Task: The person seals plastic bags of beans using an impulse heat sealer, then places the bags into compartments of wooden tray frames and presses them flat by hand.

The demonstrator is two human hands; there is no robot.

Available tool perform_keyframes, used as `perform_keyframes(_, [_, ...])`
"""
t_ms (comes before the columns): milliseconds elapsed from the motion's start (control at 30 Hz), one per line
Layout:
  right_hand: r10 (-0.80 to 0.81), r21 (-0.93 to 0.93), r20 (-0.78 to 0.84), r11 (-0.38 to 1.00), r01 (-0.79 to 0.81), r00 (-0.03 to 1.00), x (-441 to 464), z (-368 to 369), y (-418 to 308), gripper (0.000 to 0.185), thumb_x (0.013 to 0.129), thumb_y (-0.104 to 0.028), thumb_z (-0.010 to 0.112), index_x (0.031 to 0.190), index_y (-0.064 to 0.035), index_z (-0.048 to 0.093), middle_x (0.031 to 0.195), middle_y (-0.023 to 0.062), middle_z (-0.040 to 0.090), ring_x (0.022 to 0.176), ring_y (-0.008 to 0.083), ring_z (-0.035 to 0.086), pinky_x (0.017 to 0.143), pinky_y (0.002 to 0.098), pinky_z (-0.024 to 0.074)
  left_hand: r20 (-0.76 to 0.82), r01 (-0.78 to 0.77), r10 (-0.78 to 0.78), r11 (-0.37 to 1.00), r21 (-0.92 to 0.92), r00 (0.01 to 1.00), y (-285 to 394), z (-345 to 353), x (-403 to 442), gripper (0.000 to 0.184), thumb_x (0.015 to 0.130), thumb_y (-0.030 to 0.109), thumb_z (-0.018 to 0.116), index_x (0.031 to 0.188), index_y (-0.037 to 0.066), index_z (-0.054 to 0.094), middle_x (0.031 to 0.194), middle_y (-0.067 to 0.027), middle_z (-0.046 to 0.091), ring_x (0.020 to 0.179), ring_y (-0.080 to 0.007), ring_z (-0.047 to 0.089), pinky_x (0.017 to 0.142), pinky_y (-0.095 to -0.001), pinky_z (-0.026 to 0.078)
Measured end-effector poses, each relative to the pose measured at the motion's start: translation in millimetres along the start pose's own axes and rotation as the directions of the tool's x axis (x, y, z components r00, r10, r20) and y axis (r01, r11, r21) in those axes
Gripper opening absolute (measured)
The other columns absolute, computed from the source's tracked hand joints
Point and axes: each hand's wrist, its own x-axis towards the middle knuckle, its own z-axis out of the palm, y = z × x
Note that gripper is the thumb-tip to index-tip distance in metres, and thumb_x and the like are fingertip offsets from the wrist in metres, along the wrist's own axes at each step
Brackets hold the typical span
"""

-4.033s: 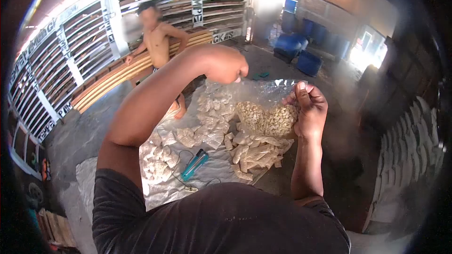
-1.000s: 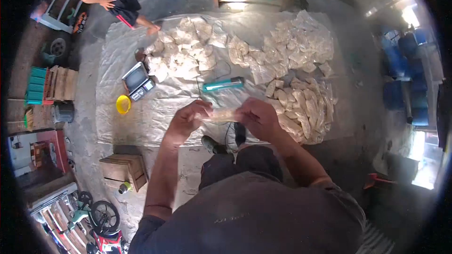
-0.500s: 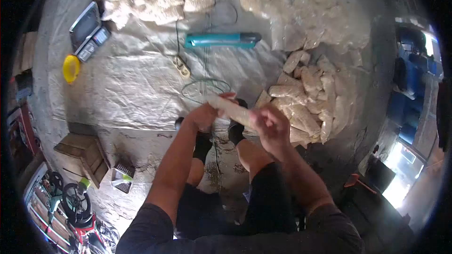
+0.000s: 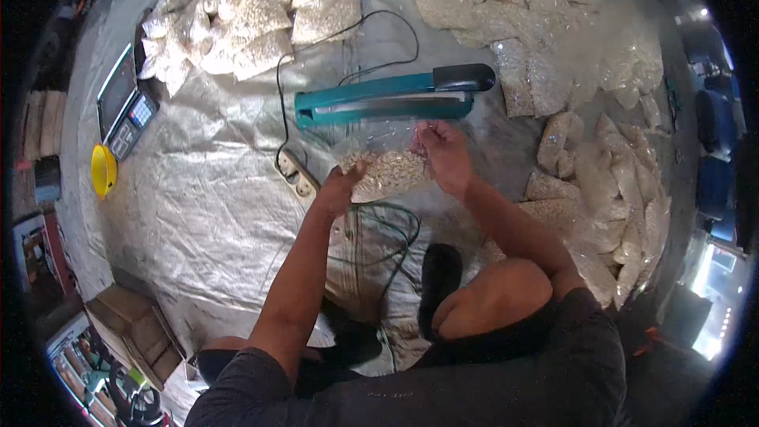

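Note:
A clear plastic bag [image 4: 389, 175] of pale, puffed-looking pieces hangs between my two hands, just on the near side of a teal hand sealer [image 4: 360, 100] with a black handle end. My left hand [image 4: 340, 192] grips the bag's lower left side, thumb on top of the filling. At the right, my right hand [image 4: 445, 160] pinches the bag's upper right edge. The bag's unfilled clear top reaches toward the sealer's lower jaw; I cannot tell whether they touch. The sealer's arm looks slightly raised at the handle end.
A power strip [image 4: 296, 179] and green cable [image 4: 395, 225] lie near my left hand and feet. Filled bags are piled at upper left [image 4: 253, 24], upper right [image 4: 545, 39] and right [image 4: 609, 198]. A scale [image 4: 126, 111] and yellow bowl [image 4: 103, 170] stand left.
I have leaned forward and lowered toward the sealer. Both hands have moved forward, and the bag, blurred and pale before, now shows its filling and open clear top near the sealer.

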Motion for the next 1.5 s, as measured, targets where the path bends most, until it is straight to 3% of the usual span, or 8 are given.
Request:
perform_keyframes(100, [-0.121,0.06,0.013,0.991,0.12,0.993,24.9,-8.1,24.3,0.025,0.107,-0.027,0.063,0.099,-0.0037,0.066,0.085,0.0007,0.063,0.077,0.0109,0.056,0.073,0.0301,0.0483,-0.087,-0.115,0.139,0.965,0.234,0.987,69.3,25.8,-13.6,0.066,0.097,0.05,0.071,0.142,0.005,0.054,0.114,-0.0074,0.068,0.101,-0.0197,0.066,0.088,-0.0381,0.053])
perform_keyframes(233, [-0.196,0.035,-0.012,0.98,0.196,0.981,44.0,-16.6,20.1,0.032,0.107,-0.03,0.062,0.099,0.0003,0.064,0.084,0.0018,0.062,0.077,0.0117,0.056,0.075,0.0307,0.0491,-0.085,-0.119,0.129,0.987,0.109,0.988,96.2,36.1,-7.3,0.059,0.101,0.047,0.069,0.139,0.002,0.059,0.123,-0.0029,0.068,0.106,-0.0141,0.06,0.094,-0.0333,0.046])
perform_keyframes(500, [-0.229,0.049,-0.123,0.97,0.237,0.966,60.4,-34.7,42.7,0.046,0.1,-0.04,0.071,0.118,0.0012,0.064,0.098,0.0065,0.07,0.087,0.0141,0.065,0.082,0.0315,0.0547,-0.267,-0.415,0.363,0.893,-0.173,0.893,107.4,74.3,-6.2,0.037,0.105,0.037,0.065,0.13,0.011,0.068,0.104,0.0021,0.067,0.085,-0.0075,0.054,0.071,-0.0239,0.044])
perform_keyframes(767, [-0.382,-0.572,-0.197,0.793,0.211,0.903,41.9,-23.4,38.2,0.048,0.095,-0.04,0.077,0.119,0.0005,0.066,0.1,0.0133,0.073,0.091,0.0239,0.07,0.085,0.0378,0.055,-0.381,-0.377,0.361,0.926,0.037,0.851,90.1,55.0,24.0,0.023,0.106,0.029,0.062,0.113,0.009,0.069,0.093,0.0035,0.064,0.081,-0.0086,0.055,0.07,-0.0264,0.045])
perform_keyframes(900, [-0.346,-0.445,-0.146,0.86,0.251,0.927,46.4,-22.4,45.1,0.044,0.096,-0.042,0.074,0.112,-0.0006,0.07,0.099,0.015,0.074,0.093,0.0268,0.072,0.084,0.04,0.0554,-0.366,-0.416,0.424,0.903,0.104,0.829,86.8,52.4,19.9,0.02,0.107,0.029,0.061,0.109,0.009,0.066,0.086,0.0021,0.063,0.075,-0.0093,0.058,0.067,-0.0272,0.048])
perform_keyframes(1000, [-0.436,-0.4,-0.186,0.852,0.338,0.88,51.9,-23.7,45.7,0.043,0.097,-0.043,0.072,0.106,-0.0009,0.072,0.094,0.0135,0.074,0.087,0.0249,0.072,0.08,0.0395,0.055,-0.451,-0.495,0.385,0.855,-0.152,0.805,102.2,71.7,1.4,0.017,0.105,0.022,0.061,0.098,0.008,0.069,0.086,0.0034,0.062,0.078,-0.0085,0.052,0.068,-0.0272,0.042])
perform_keyframes(1067, [-0.494,-0.433,-0.254,0.827,0.359,0.832,52.8,-25.7,34.6,0.04,0.098,-0.041,0.071,0.103,-0.0007,0.073,0.086,0.011,0.074,0.078,0.0195,0.069,0.074,0.0353,0.0539,-0.424,-0.424,0.346,0.9,-0.103,0.837,101.0,51.6,10.6,0.017,0.106,0.024,0.059,0.104,0.008,0.066,0.087,-0.0011,0.063,0.076,-0.0137,0.059,0.069,-0.0324,0.051])
perform_keyframes(1500, [-0.449,-0.693,-0.168,0.687,0.219,0.878,72.3,-44.3,24.8,0.028,0.094,-0.032,0.067,0.099,-0.0048,0.072,0.093,0.0197,0.075,0.088,0.0407,0.073,0.079,0.0502,0.0557,-0.329,-0.334,0.202,0.845,-0.417,0.922,87.6,28.4,54.1,0.023,0.103,0.027,0.058,0.111,0.006,0.065,0.097,-0.0063,0.065,0.086,-0.0208,0.064,0.079,-0.038,0.055])
